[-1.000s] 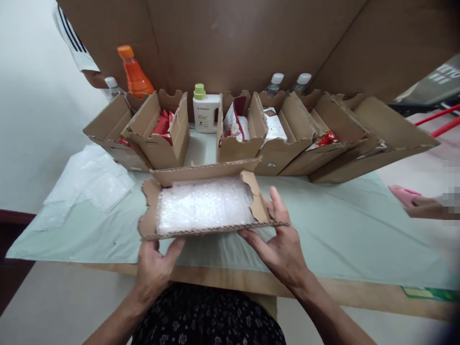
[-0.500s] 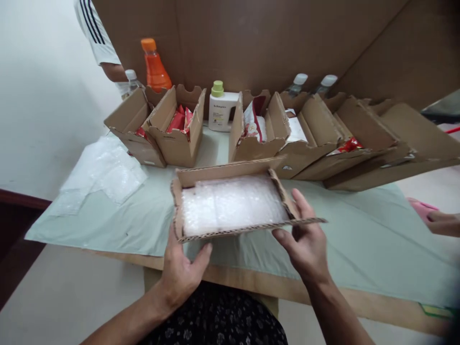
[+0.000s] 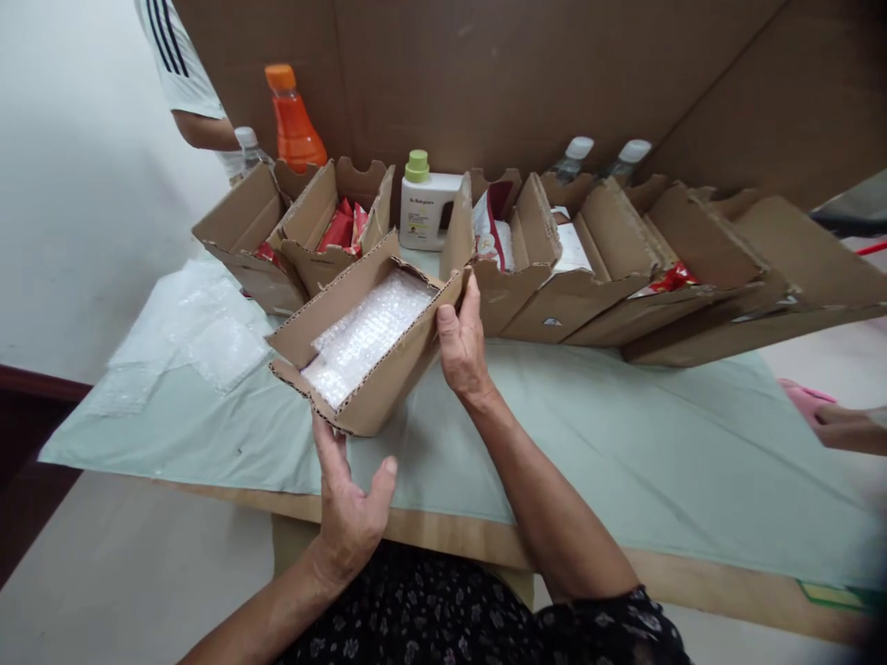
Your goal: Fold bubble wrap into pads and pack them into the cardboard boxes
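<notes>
An open-topped cardboard box (image 3: 398,374) is slanted in front of me, its far end to the right and close to the row of boxes. Clear bubble wrap (image 3: 370,332) lies inside it. My right hand (image 3: 463,346) grips the far right end, thumb on the side wall. At the near left end, my left hand (image 3: 350,503) supports the box with its fingers against the end wall; its thumb stands apart and the fingertips are partly hidden. I cannot tell whether the box's base rests on the table.
Cardboard boxes with red packets (image 3: 339,229) stand at the left, and several more boxes (image 3: 527,296) at the right. Between them is a white bottle with a green cap (image 3: 424,208). Loose bubble wrap (image 3: 194,323) lies left on the green cloth (image 3: 589,443). Another person's hand (image 3: 849,429) shows far right.
The box has turned, its right end swinging away from me, and moved left toward the row. My right hand went forward and left with it; my left hand stayed at the near end.
</notes>
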Demonstrator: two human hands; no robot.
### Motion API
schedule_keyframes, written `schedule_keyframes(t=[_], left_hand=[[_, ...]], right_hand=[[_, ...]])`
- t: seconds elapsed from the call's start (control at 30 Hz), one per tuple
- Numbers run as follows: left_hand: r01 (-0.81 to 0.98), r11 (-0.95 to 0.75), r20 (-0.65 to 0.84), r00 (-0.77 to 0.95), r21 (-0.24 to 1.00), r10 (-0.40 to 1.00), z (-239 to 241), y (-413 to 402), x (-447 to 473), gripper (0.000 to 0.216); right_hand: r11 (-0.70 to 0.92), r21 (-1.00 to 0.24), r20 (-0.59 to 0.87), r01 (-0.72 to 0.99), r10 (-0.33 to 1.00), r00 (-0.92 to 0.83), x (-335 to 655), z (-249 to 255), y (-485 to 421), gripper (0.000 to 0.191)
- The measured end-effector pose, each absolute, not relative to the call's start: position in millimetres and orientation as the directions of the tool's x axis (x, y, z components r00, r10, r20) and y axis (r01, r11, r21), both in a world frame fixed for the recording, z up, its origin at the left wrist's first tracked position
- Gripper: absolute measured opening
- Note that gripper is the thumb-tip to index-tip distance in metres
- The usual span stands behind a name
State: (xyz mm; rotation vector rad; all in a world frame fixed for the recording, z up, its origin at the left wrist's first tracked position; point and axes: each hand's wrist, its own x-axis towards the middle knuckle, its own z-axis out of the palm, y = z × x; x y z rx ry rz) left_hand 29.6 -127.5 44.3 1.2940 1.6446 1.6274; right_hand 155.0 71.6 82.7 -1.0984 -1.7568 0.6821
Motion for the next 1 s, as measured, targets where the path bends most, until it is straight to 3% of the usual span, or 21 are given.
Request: schedule_keyframes(t=[0.33,0.53,0.8,1.0], left_hand=[[0.322,-0.21,0.322,-0.348,0.923,0.881,45,-128,45,0.094],[0.339,-0.205,0.319,-0.329,0.918,0.889,41,-127,46,0.094],[0.364,-0.274,0.382,-0.268,0.89,0.884,37,-108,58,0.095],[0.401,-0.291,0.401,-0.224,0.869,0.888,33,-61,68,0.096]], right_hand=[[0.53,-0.76,0.498,0.375,0.847,-0.187,126,72,52,0.079],[0.477,-0.793,0.488,0.38,0.87,-0.072,130,56,38,0.075],[0.303,-0.905,0.338,0.297,0.938,0.072,146,5,50,0.067],[0.233,-0.924,0.282,0.302,0.95,0.133,152,-12,61,0.071]])
